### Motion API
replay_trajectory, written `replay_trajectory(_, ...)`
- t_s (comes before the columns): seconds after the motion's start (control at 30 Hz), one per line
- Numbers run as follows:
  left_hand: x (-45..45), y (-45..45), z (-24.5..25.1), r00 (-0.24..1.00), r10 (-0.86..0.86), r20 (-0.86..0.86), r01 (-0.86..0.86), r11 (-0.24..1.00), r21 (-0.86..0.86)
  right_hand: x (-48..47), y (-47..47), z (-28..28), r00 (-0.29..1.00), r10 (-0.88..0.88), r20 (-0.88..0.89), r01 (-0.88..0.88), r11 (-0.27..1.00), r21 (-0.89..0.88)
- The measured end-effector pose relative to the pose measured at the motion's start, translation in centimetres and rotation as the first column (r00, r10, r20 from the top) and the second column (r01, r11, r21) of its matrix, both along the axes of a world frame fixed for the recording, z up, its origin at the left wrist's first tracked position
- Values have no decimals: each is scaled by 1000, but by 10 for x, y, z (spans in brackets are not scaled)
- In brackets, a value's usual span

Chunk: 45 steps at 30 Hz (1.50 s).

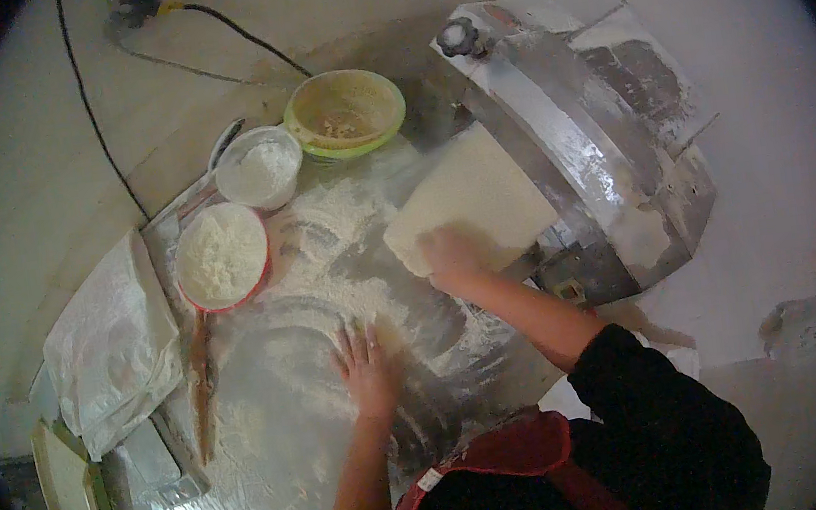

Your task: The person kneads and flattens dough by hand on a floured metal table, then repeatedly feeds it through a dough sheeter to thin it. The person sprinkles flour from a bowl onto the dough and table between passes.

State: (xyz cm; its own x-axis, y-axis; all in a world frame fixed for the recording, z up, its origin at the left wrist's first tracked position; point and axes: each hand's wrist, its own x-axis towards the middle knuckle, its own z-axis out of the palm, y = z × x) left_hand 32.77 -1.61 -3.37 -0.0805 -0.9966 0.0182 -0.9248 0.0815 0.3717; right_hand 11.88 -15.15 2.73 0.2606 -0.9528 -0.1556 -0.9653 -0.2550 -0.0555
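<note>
A wide sheet of pale dough [480, 190] lies against the metal dough sheeter [564, 131]. My right hand [453, 253] is on the near left edge of the sheet; its fingers look curled, but blur hides whether they grip the dough. My left hand [368, 373] rests palm down on the floured metal table [280, 390], fingers spread, holding nothing. Loose flour lies around and beyond its fingertips. A red-rimmed bowl of flour [223, 257] stands beyond it to the left.
A white tub of white powder [262, 167] and a yellow-green bowl [345, 115] stand at the back. A wooden rolling pin [202, 388] lies by a white plastic bag [116, 341] at left. Cables hang along the wall. A pale tray [68, 483] is at far left.
</note>
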Motion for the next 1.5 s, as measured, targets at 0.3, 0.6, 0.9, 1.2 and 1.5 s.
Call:
replay_trajectory(0.3,-14,11,12,667,161,-728,-100,987,127,48,3,-26,554,-436,709,93,879,467)
replay_trajectory(0.6,-8,-27,39,365,153,-918,-312,949,34,89,50,30,-216,-826,521,-317,564,763)
replay_trajectory(0.9,-37,-38,41,992,91,-91,-105,982,-155,-73,20,-72,933,-50,356,302,644,-703)
replay_trajectory(1.2,-38,-34,37,970,168,-177,-203,958,-204,-62,9,0,464,-357,811,475,873,113)
replay_trajectory(1.5,-24,-27,29,864,216,-455,-350,907,-234,-38,6,8,827,-328,456,450,873,-188)
